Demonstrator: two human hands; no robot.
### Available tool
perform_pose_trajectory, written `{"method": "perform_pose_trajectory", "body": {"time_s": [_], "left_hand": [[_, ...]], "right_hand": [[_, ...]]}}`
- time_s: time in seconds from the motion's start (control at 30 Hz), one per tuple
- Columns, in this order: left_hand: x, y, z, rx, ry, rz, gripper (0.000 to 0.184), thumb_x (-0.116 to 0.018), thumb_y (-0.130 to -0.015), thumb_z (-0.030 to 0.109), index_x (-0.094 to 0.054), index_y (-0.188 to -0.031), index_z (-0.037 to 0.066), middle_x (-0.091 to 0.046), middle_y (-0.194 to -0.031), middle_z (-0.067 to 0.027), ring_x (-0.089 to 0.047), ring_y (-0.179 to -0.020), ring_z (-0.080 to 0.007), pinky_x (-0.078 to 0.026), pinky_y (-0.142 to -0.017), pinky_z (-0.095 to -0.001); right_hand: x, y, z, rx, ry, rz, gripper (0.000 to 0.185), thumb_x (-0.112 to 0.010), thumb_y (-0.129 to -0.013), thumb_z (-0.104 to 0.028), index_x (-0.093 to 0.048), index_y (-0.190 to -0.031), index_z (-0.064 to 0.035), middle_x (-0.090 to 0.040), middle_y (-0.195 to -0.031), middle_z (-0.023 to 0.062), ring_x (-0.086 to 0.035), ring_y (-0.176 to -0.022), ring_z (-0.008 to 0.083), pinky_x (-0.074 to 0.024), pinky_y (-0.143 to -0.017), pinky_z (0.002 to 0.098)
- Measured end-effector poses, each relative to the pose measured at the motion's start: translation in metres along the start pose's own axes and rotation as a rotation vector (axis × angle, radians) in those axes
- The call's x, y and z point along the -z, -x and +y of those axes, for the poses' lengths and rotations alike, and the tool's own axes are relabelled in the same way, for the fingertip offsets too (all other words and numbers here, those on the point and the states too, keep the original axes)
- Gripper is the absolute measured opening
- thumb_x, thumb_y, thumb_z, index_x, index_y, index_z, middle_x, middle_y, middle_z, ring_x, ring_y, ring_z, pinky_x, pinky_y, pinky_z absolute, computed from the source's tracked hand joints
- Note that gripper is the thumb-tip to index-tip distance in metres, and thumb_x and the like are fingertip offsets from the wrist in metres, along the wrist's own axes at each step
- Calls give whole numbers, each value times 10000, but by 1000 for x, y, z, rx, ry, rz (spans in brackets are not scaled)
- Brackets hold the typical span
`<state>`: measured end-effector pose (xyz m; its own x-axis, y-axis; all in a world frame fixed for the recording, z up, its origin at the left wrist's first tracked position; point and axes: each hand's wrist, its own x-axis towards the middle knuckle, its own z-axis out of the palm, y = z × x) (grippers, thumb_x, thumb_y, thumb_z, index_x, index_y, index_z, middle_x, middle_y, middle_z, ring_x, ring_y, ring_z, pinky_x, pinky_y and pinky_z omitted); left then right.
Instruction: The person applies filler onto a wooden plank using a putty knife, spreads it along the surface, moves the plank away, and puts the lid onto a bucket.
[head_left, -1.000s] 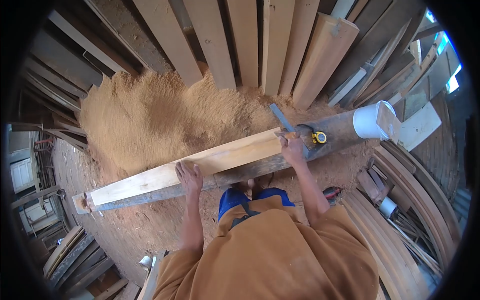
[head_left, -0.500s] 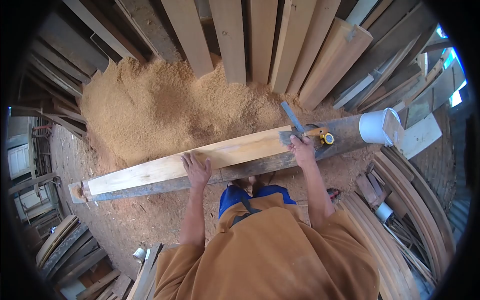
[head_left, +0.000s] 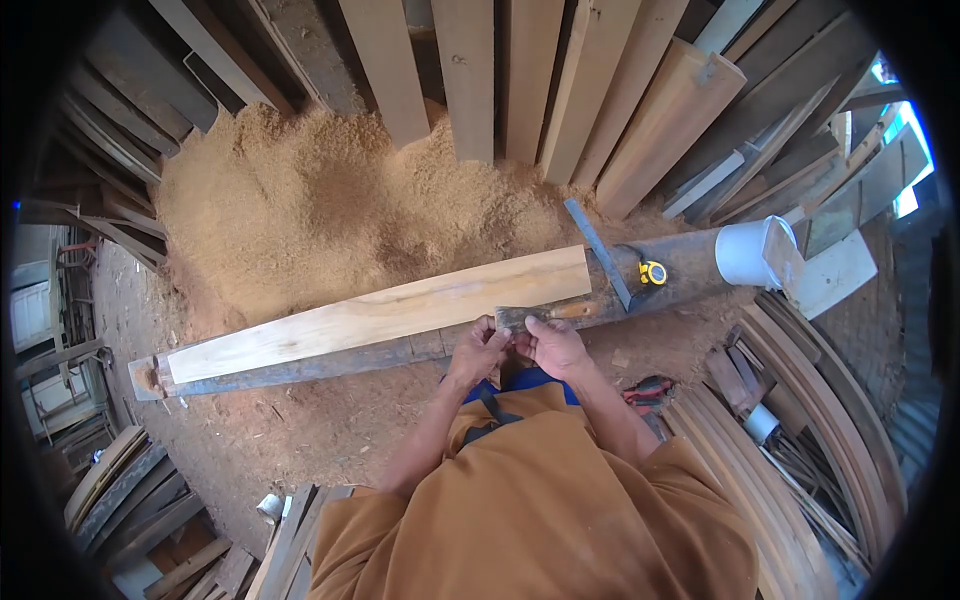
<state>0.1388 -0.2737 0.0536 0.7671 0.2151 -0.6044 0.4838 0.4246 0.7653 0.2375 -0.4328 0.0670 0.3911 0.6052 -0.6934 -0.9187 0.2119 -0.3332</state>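
Observation:
A brush with grey bristles and an orange-brown wooden handle is held between both hands, close to my waist. My left hand pinches the bristle end, and my right hand has its fingers closed at the bristles beside it. Behind the hands a long pale board lies along a worn beam. To the right of the board, a metal square rests across the beam. Next to it sits a yellow and black tape measure.
A white bucket stands on the beam's right end. Sawdust is heaped beyond the board, below upright planks. Red-handled pliers lie on the ground at right, near stacked curved boards.
My left hand has left the board and moved right to the brush. My right hand has brought the brush from the board's right end toward my body.

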Motion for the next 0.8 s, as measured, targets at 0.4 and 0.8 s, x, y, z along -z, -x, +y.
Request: {"method": "perform_pose_trajectory", "body": {"time_s": [0.4,0.8], "left_hand": [[35,6,12,-27,-281,-314,90,-635,-1003,99,-698,-1041,47,-666,-866,19,-570,-805,-82,-494,-760,-263],[148,-6,16,-472,-1051,571,663,-678,-939,394,-470,-1455,35,-495,-1439,-269,-442,-1327,-472,-318,-1123,-578]], "right_hand": [[-15,32,-41,-262,951,-155,520,-499,-1081,-424,-583,-1414,-33,-749,-1096,168,-703,-904,140,-564,-790,317],[-17,-11,11,558,1494,119,578,-640,-957,-150,-478,-1487,14,-640,-1291,279,-606,-1219,417,-463,-1059,439]]}}
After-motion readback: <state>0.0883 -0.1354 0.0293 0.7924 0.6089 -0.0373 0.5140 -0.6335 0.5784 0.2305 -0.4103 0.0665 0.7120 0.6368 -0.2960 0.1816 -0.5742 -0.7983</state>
